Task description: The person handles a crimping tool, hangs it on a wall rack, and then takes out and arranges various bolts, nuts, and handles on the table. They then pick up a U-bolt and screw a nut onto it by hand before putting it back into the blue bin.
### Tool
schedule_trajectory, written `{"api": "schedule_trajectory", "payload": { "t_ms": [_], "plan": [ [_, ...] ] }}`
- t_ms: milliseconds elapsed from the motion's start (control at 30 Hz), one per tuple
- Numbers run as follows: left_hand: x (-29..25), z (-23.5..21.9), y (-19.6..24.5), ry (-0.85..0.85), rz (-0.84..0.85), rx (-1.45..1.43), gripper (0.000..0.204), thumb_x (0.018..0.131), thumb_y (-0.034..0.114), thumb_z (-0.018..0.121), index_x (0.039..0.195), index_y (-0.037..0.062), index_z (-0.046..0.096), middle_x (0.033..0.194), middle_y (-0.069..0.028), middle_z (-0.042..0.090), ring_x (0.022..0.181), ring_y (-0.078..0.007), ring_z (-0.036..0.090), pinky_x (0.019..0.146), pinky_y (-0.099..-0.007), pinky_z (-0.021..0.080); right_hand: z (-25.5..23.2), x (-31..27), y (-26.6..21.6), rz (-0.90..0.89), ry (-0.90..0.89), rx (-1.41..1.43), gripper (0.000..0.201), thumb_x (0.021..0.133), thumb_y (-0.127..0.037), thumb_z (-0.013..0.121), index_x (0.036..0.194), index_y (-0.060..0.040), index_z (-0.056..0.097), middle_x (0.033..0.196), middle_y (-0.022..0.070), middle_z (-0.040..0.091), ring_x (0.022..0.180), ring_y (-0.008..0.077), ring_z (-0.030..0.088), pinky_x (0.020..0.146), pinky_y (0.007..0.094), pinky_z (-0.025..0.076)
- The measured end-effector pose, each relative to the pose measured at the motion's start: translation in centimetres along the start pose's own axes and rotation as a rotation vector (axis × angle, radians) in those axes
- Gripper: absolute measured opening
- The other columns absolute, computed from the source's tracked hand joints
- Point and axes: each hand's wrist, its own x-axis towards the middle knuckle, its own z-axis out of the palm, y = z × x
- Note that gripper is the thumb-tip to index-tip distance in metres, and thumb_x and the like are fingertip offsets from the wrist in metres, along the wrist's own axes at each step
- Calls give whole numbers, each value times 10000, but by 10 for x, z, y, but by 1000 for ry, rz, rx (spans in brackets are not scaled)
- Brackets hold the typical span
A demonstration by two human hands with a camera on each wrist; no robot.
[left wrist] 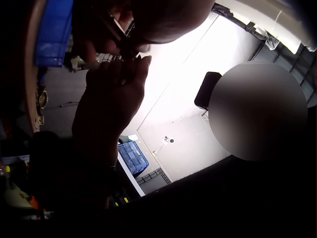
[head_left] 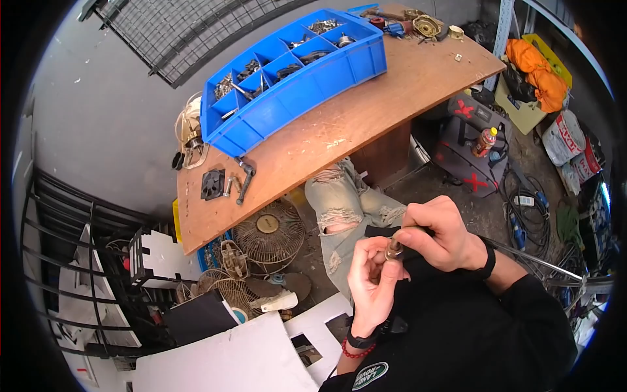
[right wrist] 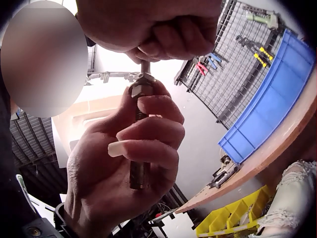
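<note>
Close to the chest, my left hand (head_left: 373, 281) grips a metal expansion bolt (head_left: 393, 249). In the right wrist view its fingers curl round the cylindrical sleeve (right wrist: 139, 174), which stands roughly upright, with a hex nut (right wrist: 143, 89) above the index finger. My right hand (head_left: 443, 236) is over the top end, thumb and curled fingers pinching the thin stud (right wrist: 145, 66) that rises from the nut. The stud's upper tip is hidden inside that hand. In the left wrist view both hands are dark silhouettes meeting near the top.
A blue divided bin (head_left: 300, 98) of small hardware stands on the wooden table (head_left: 339, 140). Near the table's left end lie loose bolts (head_left: 228, 185), a black ratchet-like tool (head_left: 245, 180) and a black square frame (head_left: 212, 184). Below are a wire-caged fan (head_left: 268, 225) and white panels (head_left: 228, 356).
</note>
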Motion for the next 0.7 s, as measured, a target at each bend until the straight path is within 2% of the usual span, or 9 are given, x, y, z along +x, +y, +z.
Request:
{"api": "schedule_trajectory", "payload": {
  "t_ms": [167,200,267,367,467,500,600,633,700],
  "plan": [
    [1,-13,-5,-98,-106,-122,486,1075,434,420,1108,-38,531,934,-76,600,730,-107,557,641,-265,499,9,-2,-5,112,-12,249,203,974,-80,594,782,-13,594,589,50,656,503,158,687,455,237,482],
    [1,-10,-2,-75,-81,-138,459,1071,413,442,1119,-35,531,925,-70,600,730,-103,556,637,-262,496,9,-3,-6,138,-22,275,203,973,-78,593,781,-13,592,594,53,657,502,158,687,456,234,482],
    [4,1,6,-29,-27,-171,410,1065,371,485,1142,-29,532,906,-59,598,730,-95,555,629,-254,491,8,-2,-4,124,24,212,204,969,-86,602,780,-8,595,603,70,656,499,168,677,458,242,473],
    [1,5,3,59,-67,-17,318,1044,274,555,1178,-13,533,883,-41,592,736,-78,550,615,-236,478,3,-1,-1,96,57,86,208,960,-104,621,780,0,605,611,92,644,500,188,655,463,263,460],
    [0,2,1,21,-60,-2,245,1015,190,607,1163,3,548,879,-30,588,748,-62,545,603,-217,466,5,-1,-2,128,99,118,215,950,-123,641,782,8,615,613,108,618,505,212,627,472,290,449],
    [0,1,2,-1,-65,54,300,1045,278,549,1124,-11,560,872,-40,585,739,-75,543,621,-227,458,5,-2,-2,128,101,126,216,951,-122,640,781,8,613,610,104,615,505,206,629,472,289,451],
    [2,-3,-7,-80,28,-33,410,1066,372,469,1093,-26,565,865,-46,584,719,-96,542,641,-242,448,5,0,-9,185,82,203,225,953,-125,641,776,10,608,601,99,604,508,191,631,472,290,450],
    [3,-6,-8,-107,-14,-13,499,1077,433,393,1097,-36,560,883,-63,588,707,-115,541,658,-254,439,4,1,-11,213,72,239,228,953,-127,642,774,10,606,598,98,600,509,186,631,471,291,449],
    [5,-3,-5,-88,4,-2,471,1080,408,404,1100,-36,560,902,-70,591,710,-109,542,647,-254,450,6,-2,-7,222,70,257,231,961,-121,633,775,13,602,593,90,601,500,169,636,462,283,450]
  ]
}}
